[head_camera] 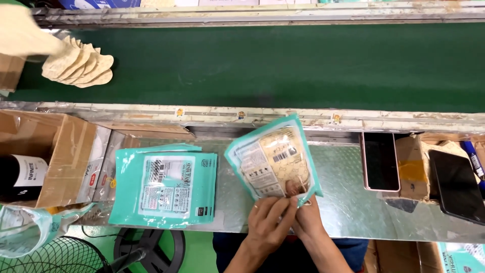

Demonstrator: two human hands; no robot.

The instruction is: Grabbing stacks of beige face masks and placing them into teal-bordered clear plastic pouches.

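My left hand (pixel 269 221) and my right hand (pixel 305 215) meet at the lower corner of a teal pouch (pixel 273 157) with a clear window showing tan masks inside. Both hands pinch its open end above the silver worktop (pixel 348 202). The pouch tilts, its sealed end pointing away from me. To the left lies a stack of flat empty teal pouches (pixel 164 188), printed side up. A fanned stack of tan masks (pixel 81 64) rests on the green conveyor belt (pixel 283 65) at the far left, held by another person's light-gloved hand (pixel 20 33).
An open cardboard box (pixel 55 156) stands at the left with a dark bottle (pixel 20 177) inside. Two phones (pixel 380 161) (pixel 457 186) lie at the right on cardboard, next to a blue pen (pixel 473 157). A fan grille (pixel 50 258) and a stool base (pixel 149 247) sit below.
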